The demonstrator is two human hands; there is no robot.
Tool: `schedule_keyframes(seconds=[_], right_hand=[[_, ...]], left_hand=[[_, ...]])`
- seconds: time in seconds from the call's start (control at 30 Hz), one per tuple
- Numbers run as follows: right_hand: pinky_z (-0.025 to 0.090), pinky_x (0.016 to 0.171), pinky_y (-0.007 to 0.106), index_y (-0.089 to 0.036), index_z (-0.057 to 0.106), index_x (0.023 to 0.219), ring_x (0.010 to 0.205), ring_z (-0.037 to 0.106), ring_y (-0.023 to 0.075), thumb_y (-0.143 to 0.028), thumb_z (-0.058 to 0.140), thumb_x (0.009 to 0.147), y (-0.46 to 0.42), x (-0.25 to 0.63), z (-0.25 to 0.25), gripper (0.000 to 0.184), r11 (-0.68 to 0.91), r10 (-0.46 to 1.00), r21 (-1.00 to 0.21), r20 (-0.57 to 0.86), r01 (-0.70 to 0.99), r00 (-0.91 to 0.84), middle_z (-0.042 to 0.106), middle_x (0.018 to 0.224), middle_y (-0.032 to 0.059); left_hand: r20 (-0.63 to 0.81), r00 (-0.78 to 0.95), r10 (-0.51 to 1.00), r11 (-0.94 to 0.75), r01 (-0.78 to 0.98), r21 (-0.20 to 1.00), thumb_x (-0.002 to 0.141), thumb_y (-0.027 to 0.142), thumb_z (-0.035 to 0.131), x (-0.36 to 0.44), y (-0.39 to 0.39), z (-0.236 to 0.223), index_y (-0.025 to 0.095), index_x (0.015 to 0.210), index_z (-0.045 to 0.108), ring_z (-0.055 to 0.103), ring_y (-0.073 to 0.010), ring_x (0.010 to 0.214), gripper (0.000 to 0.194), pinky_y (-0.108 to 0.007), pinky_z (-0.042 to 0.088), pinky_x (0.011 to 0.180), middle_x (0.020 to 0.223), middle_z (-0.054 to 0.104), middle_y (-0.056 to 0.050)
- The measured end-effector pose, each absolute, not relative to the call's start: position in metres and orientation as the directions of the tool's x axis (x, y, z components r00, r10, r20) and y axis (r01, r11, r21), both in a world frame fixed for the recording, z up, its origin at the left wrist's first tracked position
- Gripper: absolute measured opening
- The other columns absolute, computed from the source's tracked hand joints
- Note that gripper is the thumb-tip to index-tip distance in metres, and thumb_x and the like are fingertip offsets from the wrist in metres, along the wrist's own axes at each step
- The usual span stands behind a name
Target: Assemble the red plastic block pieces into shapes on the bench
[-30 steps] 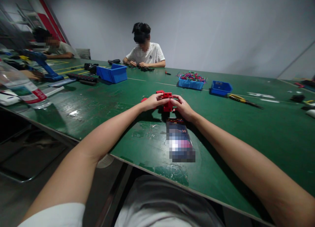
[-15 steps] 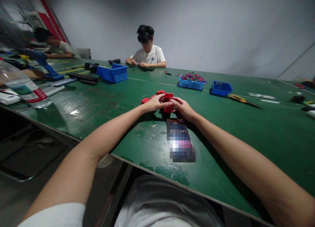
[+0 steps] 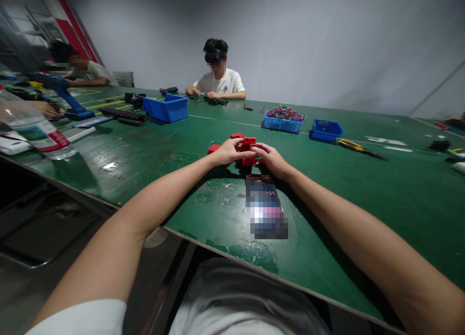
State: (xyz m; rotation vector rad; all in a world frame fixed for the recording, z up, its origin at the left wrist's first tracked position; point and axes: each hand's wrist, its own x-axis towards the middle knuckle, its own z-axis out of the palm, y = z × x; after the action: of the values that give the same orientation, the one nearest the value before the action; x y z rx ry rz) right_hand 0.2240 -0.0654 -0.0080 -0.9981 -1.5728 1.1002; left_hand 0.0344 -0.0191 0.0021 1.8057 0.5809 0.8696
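Both my hands meet over a red plastic block piece (image 3: 248,150) held just above the green table (image 3: 152,151). My left hand (image 3: 228,152) pinches it from the left, thumb on top. My right hand (image 3: 271,159) grips it from the right with curled fingers. Other red pieces (image 3: 214,147) lie on the table just behind my left hand. A phone (image 3: 266,206) lies flat on the table, close in front of my hands.
A big blue bin (image 3: 167,107) stands at the back left. A blue tray of coloured small parts (image 3: 283,119), a small blue bin (image 3: 326,129) and pliers (image 3: 358,148) lie at the back right. A water bottle (image 3: 34,129) lies at the left edge. Two other people sit at the far side.
The red piece has been turned slightly between my fingers and sits a little lower. My arms have hardly moved.
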Motion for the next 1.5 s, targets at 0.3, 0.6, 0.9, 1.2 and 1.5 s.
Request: schedule_keyframes(seconds=[0.3,0.6,0.9,1.2,1.5], right_hand=[[0.049,0.064,0.026,-0.02,0.066,0.12,0.09,0.066,0.0187,-0.049,0.066,0.083,-0.065,0.223,-0.008,0.047,0.25,0.951,-0.964,0.228,0.087,-0.208,0.071,0.114,0.0074],[0.048,0.063,0.025,-0.02,0.066,0.12,0.088,0.065,0.0181,-0.05,0.067,0.08,-0.065,0.224,-0.008,0.05,0.259,0.951,-0.96,0.234,0.104,-0.203,0.071,0.115,0.0074],[0.043,0.061,0.026,-0.015,0.07,0.11,0.073,0.061,0.0149,-0.058,0.065,0.079,-0.069,0.217,-0.006,0.053,0.214,0.961,-0.974,0.195,0.079,-0.195,0.073,0.091,0.0058],[0.041,0.06,0.026,-0.014,0.07,0.1,0.066,0.057,0.0133,-0.062,0.068,0.075,-0.069,0.217,-0.004,0.054,0.225,0.959,-0.97,0.204,0.088,-0.199,0.071,0.082,0.0047],[0.041,0.061,0.026,-0.014,0.071,0.103,0.067,0.057,0.0135,-0.063,0.065,0.077,-0.072,0.216,-0.002,0.056,0.23,0.956,-0.967,0.203,0.113,-0.211,0.071,0.084,0.0051]], left_hand=[[0.309,0.622,0.719,-0.41,0.021,0.912,0.066,0.047,0.083,0.035,-0.016,0.002,0.009,0.119,0.061,0.068,-0.0225,0.095,0.07,-0.04,0.054,0.09,0.108,0.071,-0.015],[0.319,0.63,0.708,-0.485,0.104,0.868,0.066,0.051,0.08,0.033,-0.016,0.003,0.009,0.12,0.06,0.067,-0.0234,0.097,0.071,-0.038,0.053,0.088,0.11,0.07,-0.015],[0.459,0.494,0.738,-0.674,0.556,0.486,0.092,0.069,0.026,0.0,0.005,0.02,0.012,0.089,0.069,0.06,-0.0189,0.079,0.072,-0.03,0.044,0.076,0.085,0.069,-0.009],[0.161,0.536,0.829,-0.547,0.836,0.037,0.082,0.082,0.031,-0.016,0.0,0.03,0.016,0.111,0.065,0.059,-0.0248,0.102,0.08,-0.032,0.041,0.09,0.116,0.063,-0.013],[0.093,0.586,0.805,-0.59,0.807,0.032,0.067,0.085,0.052,-0.022,0.0,0.037,0.018,0.125,0.056,0.057,-0.0301,0.108,0.088,-0.035,0.041,0.091,0.122,0.062,-0.014]])
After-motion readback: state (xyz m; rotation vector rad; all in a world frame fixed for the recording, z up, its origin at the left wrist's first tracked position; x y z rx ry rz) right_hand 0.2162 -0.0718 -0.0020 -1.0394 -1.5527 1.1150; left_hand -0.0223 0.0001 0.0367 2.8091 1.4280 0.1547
